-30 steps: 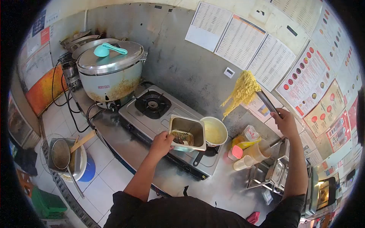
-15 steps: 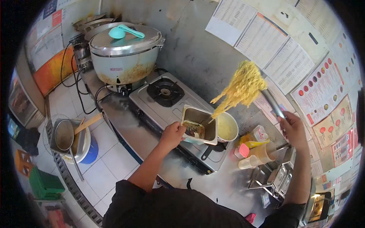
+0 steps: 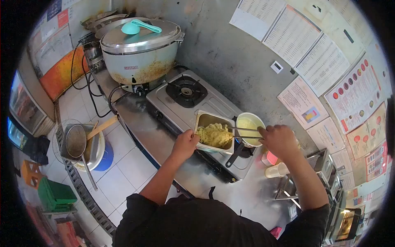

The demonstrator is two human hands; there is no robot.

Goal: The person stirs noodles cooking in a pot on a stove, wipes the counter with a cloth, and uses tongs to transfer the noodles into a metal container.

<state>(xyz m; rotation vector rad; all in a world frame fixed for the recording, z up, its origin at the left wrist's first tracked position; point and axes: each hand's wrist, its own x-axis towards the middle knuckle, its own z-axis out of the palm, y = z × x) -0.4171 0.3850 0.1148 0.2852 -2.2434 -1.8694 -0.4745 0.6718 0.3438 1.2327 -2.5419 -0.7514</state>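
My left hand grips the left edge of a rectangular metal container, held over the front of the stove. Yellow noodles lie inside it. My right hand is closed round metal tongs, whose tips reach into the noodles. Just behind the tongs, a white pot with pale yellow liquid sits on the right burner, where a small blue flame shows. Its dark handle points toward the front.
A large rice cooker with a turquoise scoop on its lid stands at the left. A strainer rests over a bucket on the floor. A pale cup and metal trays are at the right.
My right hand has come down and left with the tongs. The noodles, hanging high in the air before, now lie in the metal container, which my left hand still holds.
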